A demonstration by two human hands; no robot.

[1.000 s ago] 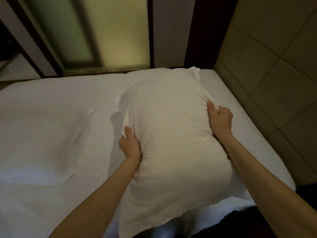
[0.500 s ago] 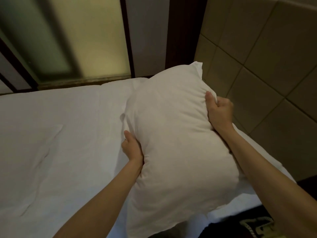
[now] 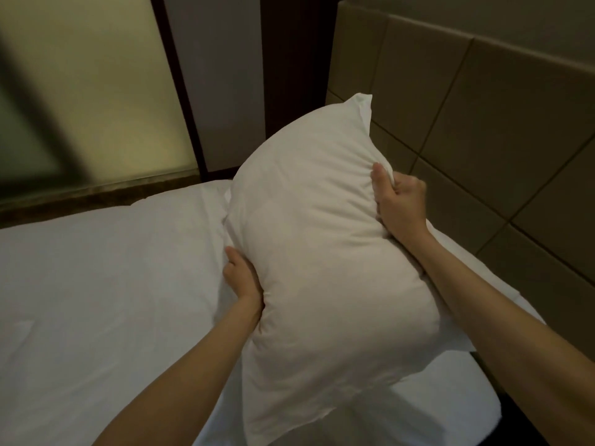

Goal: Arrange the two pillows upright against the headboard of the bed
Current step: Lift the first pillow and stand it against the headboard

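Observation:
A white pillow (image 3: 322, 252) is held up off the bed (image 3: 96, 300), tilted with its far corner pointing toward the tan padded headboard (image 3: 499, 140) on the right. My left hand (image 3: 241, 278) grips the pillow's left edge. On the right edge my right hand (image 3: 399, 204) clutches a bunch of the fabric. The pillow's lower end hangs over the bed's near corner. The second pillow is out of view.
The bed is covered with a white sheet. Behind it stands a frosted glass panel (image 3: 96, 91) with a dark frame and a dark post (image 3: 289, 75) next to the headboard. A dark floor strip shows at the lower right.
Both hands have lifted the pillow off the bed and swung it right toward the headboard. My view turned right, so the second pillow on the left has left the frame.

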